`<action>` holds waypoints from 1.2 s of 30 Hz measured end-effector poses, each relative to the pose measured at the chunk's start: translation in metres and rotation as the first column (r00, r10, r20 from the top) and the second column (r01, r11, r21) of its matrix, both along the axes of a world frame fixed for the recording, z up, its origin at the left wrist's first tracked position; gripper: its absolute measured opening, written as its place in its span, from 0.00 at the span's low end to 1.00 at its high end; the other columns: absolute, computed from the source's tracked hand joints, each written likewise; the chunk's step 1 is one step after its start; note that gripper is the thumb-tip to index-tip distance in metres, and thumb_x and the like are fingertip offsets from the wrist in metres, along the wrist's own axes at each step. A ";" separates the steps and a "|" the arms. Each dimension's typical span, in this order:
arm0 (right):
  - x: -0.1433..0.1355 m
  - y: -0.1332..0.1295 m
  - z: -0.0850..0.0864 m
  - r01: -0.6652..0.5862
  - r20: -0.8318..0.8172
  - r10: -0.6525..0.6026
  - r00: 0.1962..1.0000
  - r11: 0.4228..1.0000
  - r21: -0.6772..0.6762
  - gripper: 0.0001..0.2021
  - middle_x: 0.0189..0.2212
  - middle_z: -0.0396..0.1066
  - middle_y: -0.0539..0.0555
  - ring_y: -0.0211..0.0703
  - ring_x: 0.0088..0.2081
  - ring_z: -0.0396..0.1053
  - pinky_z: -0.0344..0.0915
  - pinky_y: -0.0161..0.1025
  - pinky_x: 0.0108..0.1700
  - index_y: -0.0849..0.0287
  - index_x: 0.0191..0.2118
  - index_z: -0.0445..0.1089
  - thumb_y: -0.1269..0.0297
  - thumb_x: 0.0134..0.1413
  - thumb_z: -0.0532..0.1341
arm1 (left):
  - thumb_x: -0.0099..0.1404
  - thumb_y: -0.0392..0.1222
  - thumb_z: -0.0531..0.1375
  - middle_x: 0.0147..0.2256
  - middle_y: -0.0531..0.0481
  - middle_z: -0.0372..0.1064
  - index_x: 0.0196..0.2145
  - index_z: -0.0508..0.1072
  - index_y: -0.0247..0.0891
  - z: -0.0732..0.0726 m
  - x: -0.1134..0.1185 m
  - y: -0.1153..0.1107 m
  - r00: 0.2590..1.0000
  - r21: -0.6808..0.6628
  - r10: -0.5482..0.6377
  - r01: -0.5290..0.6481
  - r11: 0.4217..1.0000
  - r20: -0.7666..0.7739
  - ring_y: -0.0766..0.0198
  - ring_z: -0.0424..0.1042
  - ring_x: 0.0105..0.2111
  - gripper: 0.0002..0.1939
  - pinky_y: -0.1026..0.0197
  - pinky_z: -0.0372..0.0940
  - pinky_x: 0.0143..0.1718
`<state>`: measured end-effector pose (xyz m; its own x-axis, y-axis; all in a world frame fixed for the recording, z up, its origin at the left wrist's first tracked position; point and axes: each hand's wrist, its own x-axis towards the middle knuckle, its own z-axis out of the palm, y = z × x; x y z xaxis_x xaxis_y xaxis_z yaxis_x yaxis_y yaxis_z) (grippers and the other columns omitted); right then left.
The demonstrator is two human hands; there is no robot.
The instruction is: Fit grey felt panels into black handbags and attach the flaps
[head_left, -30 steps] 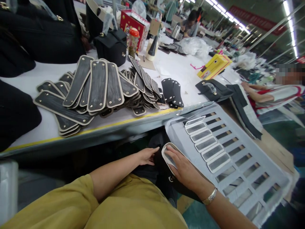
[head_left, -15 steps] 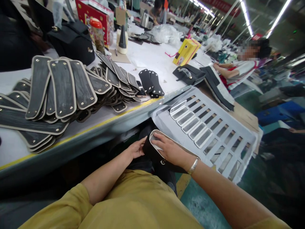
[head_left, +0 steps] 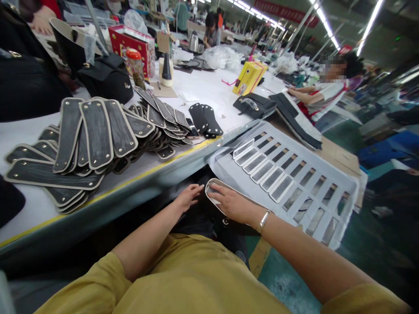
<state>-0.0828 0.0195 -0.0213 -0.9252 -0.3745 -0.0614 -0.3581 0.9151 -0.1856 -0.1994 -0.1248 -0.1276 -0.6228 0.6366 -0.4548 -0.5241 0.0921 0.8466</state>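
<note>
A dark bag body with a pale rim rests on my lap, its opening facing up. My right hand lies at that opening, its fingers over the rim and partly inside, holding the bag. Just left of the bag, my left hand has its fingers apart and nothing in them; a small gap separates it from the rim. On the white table many dark panels with pale edges and metal studs are piled. Darker panels lie near the table's yellow edge.
A grey slotted tray with a row of pale-edged pieces stands right of the table. Behind are a yellow box, a red-lidded jar and black bags. A person sits at the right.
My left hand has come off the bag's left side and moved slightly left and up, fingers apart. My right hand stays at the opening. The view has shifted a little, showing more on the left.
</note>
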 end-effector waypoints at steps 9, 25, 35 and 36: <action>0.010 -0.005 0.013 0.141 0.052 -0.135 0.989 0.981 -0.135 0.20 0.60 0.53 0.63 0.46 0.61 0.52 0.53 0.44 0.62 0.63 0.55 0.61 0.71 0.55 0.55 | 0.59 0.31 0.49 0.36 0.47 0.69 0.34 0.68 0.38 0.108 0.010 -0.007 0.201 -0.315 -0.395 0.339 0.887 -0.896 0.60 0.68 0.40 0.10 0.59 0.61 0.45; 0.026 0.013 -0.015 0.169 -0.050 -0.255 0.966 0.763 -0.623 0.31 0.59 0.52 0.67 0.45 0.62 0.48 0.47 0.46 0.64 0.68 0.58 0.52 0.75 0.46 0.57 | 0.59 0.36 0.52 0.35 0.45 0.68 0.35 0.66 0.36 0.125 0.042 0.001 -0.458 -0.604 -0.421 0.400 0.689 -0.783 0.56 0.66 0.37 0.06 0.54 0.63 0.43; 0.025 0.030 -0.013 0.346 0.255 -0.250 0.934 0.454 -0.821 0.32 0.57 0.60 0.60 0.50 0.58 0.58 0.51 0.47 0.61 0.62 0.57 0.59 0.74 0.40 0.60 | 0.53 0.48 0.61 0.47 0.40 0.67 0.50 0.63 0.34 0.117 0.050 0.027 -0.330 -0.753 -0.677 0.292 0.590 -0.658 0.51 0.65 0.48 0.28 0.52 0.63 0.49; 0.024 0.031 -0.013 0.375 0.318 -0.209 0.925 0.352 -0.858 0.33 0.56 0.61 0.59 0.50 0.57 0.59 0.51 0.48 0.61 0.61 0.56 0.61 0.75 0.38 0.61 | 0.52 0.49 0.61 0.48 0.40 0.66 0.51 0.62 0.34 0.118 0.050 0.028 -0.324 -0.758 -0.686 0.285 0.586 -0.652 0.50 0.65 0.49 0.31 0.52 0.63 0.49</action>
